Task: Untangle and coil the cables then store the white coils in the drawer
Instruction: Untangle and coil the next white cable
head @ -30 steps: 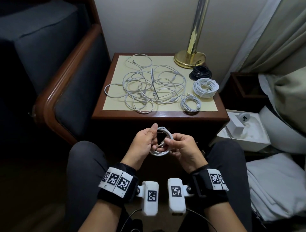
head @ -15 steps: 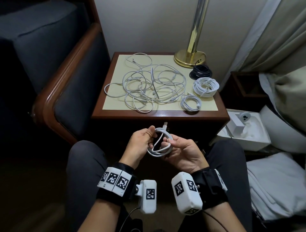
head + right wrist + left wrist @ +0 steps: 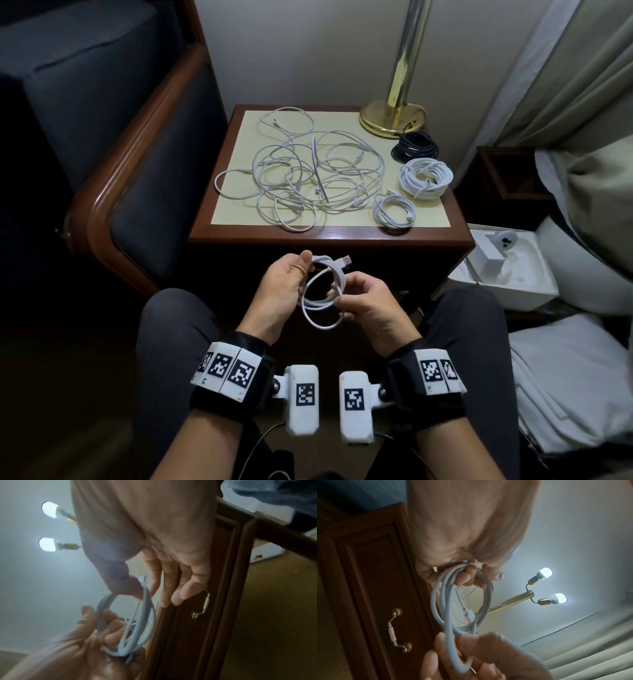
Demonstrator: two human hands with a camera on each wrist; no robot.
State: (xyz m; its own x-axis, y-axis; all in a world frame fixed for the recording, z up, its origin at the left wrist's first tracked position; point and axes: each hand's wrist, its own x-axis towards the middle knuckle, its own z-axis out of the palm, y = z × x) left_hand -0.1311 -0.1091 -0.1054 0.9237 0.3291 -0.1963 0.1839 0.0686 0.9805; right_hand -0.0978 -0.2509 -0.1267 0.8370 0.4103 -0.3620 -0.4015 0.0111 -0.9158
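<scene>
Holding a small white coil [image 3: 322,294] between both hands above your lap, in front of the nightstand [image 3: 329,236]. Your left hand [image 3: 284,291] grips the coil's upper left side, fingers curled round the bundled loops, thumb on top; the USB plug [image 3: 344,261] sticks out past it toward the nightstand. Your right hand [image 3: 368,305] pinches the coil's right side between thumb and forefinger, other fingers loosely extended in the right wrist view. One loop hangs lower than the rest.

On the nightstand top: a loose tangle of white cables [image 3: 308,178] across the middle, two finished white coils, small [image 3: 394,214] and large [image 3: 425,177], at the right, a black coil [image 3: 415,145] behind them, a brass lamp base [image 3: 392,118] at the back corner. The drawer [image 3: 373,588] with its brass handle [image 3: 397,631] is closed, just beyond your hands. An armchair [image 3: 113,164] stands left, a white open box [image 3: 503,270] right.
</scene>
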